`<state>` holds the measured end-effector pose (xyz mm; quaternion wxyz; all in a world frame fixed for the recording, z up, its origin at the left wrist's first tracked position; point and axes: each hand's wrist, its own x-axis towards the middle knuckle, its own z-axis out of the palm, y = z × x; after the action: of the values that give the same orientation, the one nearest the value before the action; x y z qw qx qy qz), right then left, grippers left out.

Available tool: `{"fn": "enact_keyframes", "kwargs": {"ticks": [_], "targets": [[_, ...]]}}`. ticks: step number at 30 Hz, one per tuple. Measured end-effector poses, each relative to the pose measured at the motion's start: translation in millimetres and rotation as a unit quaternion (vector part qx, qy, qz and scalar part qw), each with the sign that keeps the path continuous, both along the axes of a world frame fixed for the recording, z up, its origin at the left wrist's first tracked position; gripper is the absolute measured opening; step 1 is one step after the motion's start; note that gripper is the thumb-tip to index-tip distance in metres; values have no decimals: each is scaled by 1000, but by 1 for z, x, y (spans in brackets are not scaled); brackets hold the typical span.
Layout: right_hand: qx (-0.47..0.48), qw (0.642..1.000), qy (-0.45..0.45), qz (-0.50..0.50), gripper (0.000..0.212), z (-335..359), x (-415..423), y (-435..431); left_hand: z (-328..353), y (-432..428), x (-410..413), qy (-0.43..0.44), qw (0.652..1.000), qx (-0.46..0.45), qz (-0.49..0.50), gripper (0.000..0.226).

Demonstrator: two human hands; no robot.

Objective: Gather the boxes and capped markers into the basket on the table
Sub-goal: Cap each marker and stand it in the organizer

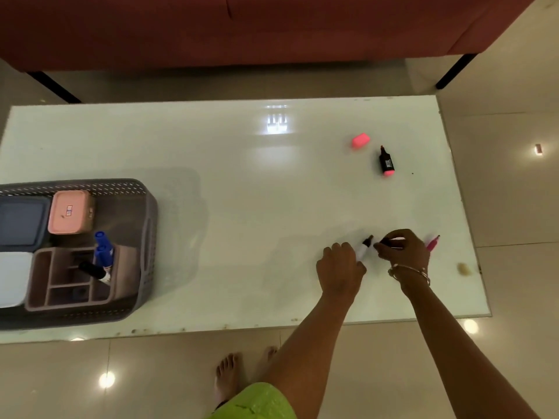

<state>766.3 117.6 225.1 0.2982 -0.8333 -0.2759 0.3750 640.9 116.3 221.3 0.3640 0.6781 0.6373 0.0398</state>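
At the far left of the table (230,182) stands the grey basket (148,225), w/ its left part cut by the picture edge. Inside are a pink box (71,211), a dark blue box (21,220), a white box (13,279) and a brown organiser (45,279) that holds two blue markers (102,251) and one black-capped marker (93,270). So the boxes seem already gathered.

More to the right, near the front edge, the left hand (340,267) is closed around a white marker (364,247), its dark tip pointing to the right hand. The right hand (403,249) pinches a small dark piece, prob. the cap (385,244), just beside that tip. I judge the step is capping this marker.

Just right of the right hand lies a pink pen (432,242); if capped or not, I cannot tell (blurred). Farther back on the right lie a loose pink cap (360,140) and, near it, a black highlighter (386,161) w/ bare tip.

Risks: the cap can miss the tip and ink the fingers or the table; a half-pushed cap can fall off in the basket; the wrist can knock the pink pen off the right edge, as it is near.
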Motion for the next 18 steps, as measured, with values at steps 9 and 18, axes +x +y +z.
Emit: {"fn": "enact_keyframes", "kwargs": {"ticks": [9,18], "targets": [[140,955,247,-88,19,38,-34,11,29,12,-64,-151,984,-55,83,16],[126,959,248,-60,25,73,-116,36,60,28,-135,-151,985,49,73,22]]}}
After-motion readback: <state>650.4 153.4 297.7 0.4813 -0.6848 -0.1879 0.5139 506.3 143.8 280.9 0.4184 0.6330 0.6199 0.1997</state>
